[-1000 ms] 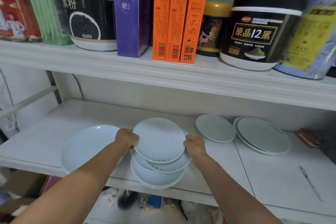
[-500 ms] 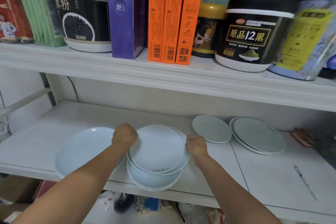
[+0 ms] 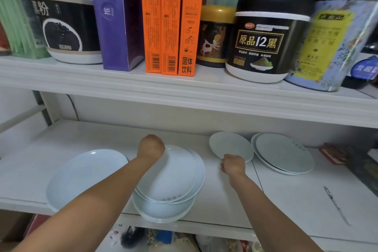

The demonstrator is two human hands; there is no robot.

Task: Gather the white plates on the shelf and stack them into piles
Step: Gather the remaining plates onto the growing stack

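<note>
White glossy plates sit unevenly piled on shelf. Left hand curled at pile's rim; right hand fisted; grip on either indeterminate.

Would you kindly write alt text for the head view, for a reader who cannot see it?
Two bare arms reach over a white shelf: the left hand rests on a plate pile, the right hand touches a single plate. A large plate lies left, another pile right.

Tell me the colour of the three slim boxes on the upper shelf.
Orange boxes, with black print; head view.
</note>
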